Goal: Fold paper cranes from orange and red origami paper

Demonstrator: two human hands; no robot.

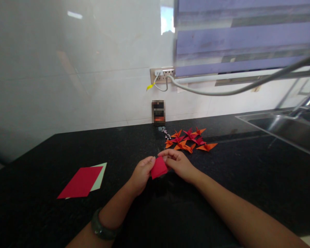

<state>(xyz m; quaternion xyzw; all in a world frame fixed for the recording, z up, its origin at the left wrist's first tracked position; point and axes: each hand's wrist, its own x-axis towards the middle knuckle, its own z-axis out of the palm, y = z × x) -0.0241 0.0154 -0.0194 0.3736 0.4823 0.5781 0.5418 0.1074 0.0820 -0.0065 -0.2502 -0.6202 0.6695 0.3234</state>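
Note:
A small folded red paper (158,167) is held just above the black countertop (41,206) between both hands. My left hand (142,172) pinches its left edge with fingers closed. My right hand (178,163) grips its top right corner, fingers curled over it. Behind the hands lies a cluster of several finished red and orange folded paper figures (189,139). A flat red sheet (80,182) rests on a pale green sheet (101,175) at the left.
A small dark object (158,112) stands against the white tiled wall, with a bunch of keys (165,132) in front of it. A wall socket (162,74) with a white cable is above. A steel sink (286,127) is at the right.

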